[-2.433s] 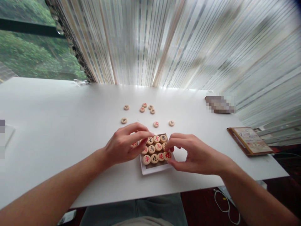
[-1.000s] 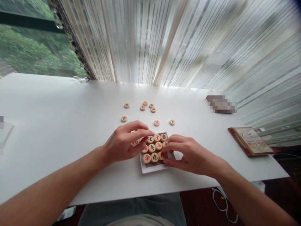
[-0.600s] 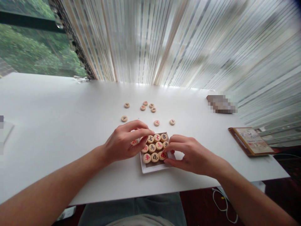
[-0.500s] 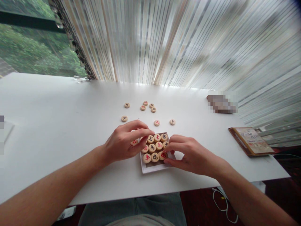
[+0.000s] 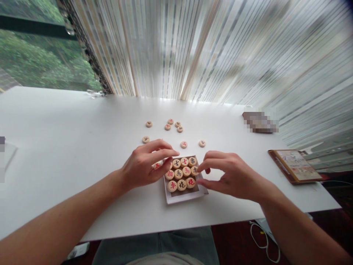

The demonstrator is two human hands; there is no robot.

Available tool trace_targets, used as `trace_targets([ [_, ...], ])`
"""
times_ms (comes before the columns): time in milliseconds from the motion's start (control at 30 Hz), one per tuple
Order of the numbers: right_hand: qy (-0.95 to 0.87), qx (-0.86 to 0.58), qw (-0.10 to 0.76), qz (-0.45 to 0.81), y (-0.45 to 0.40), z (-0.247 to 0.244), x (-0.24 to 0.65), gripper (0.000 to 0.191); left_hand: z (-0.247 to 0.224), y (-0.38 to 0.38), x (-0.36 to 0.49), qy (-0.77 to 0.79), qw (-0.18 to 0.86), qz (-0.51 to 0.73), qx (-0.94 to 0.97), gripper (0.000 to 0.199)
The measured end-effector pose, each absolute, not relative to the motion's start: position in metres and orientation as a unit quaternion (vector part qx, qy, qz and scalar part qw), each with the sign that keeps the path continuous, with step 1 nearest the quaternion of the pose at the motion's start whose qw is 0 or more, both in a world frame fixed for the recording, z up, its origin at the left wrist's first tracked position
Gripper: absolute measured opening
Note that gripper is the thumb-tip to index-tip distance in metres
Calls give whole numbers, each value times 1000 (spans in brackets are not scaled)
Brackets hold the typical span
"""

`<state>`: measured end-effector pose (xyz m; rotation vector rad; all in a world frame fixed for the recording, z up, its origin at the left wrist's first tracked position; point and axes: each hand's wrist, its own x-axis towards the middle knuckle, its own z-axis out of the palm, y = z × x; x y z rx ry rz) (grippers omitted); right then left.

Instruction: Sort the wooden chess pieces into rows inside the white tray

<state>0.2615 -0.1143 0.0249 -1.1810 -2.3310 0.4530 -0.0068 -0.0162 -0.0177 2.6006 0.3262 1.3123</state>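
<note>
A shallow white box [image 5: 183,199] stands near the table's front edge, holding rows of round wooden Chinese chess pieces with red and black characters. My left hand [image 5: 146,162] is over the box's left rear corner, thumb and fingers apart, partly covering a piece there. A red-marked chess piece [image 5: 157,166] shows in the gap between its thumb and fingers; whether it touches the hand I cannot tell. At the box's right side my right hand [image 5: 224,175] is open, its fingertips beside a black-marked piece [image 5: 194,170]. The red cannon piece [image 5: 190,182] sits in the front row.
Beyond the box, several loose pieces lie on the white table [image 5: 82,125], among them a red one [image 5: 184,144] and a black one [image 5: 202,143]. A brown-edged picture box [image 5: 295,165] lies at the right. Striped curtains [image 5: 165,48] hang along the back edge.
My right hand has let go of the red cannon piece and drawn back to the right, its fingers spreading. My left hand has hardly moved.
</note>
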Motion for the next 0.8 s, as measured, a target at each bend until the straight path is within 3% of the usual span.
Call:
trace_targets([
  [167,-799,-493,321,127,-70,41,269,20,-15,-1,-13,167,59,462,869,18],
  [333,-641,-588,482,107,-13,5,270,39,-14,24,-25,278,32,467,839,16],
  [500,-625,-615,478,55,-2,-33,294,25,-22,41,-31,346,54,472,809,15],
  [800,-607,-637,468,80,2,-48,321,32,-29,44,-30,376,72,458,803,16],
])
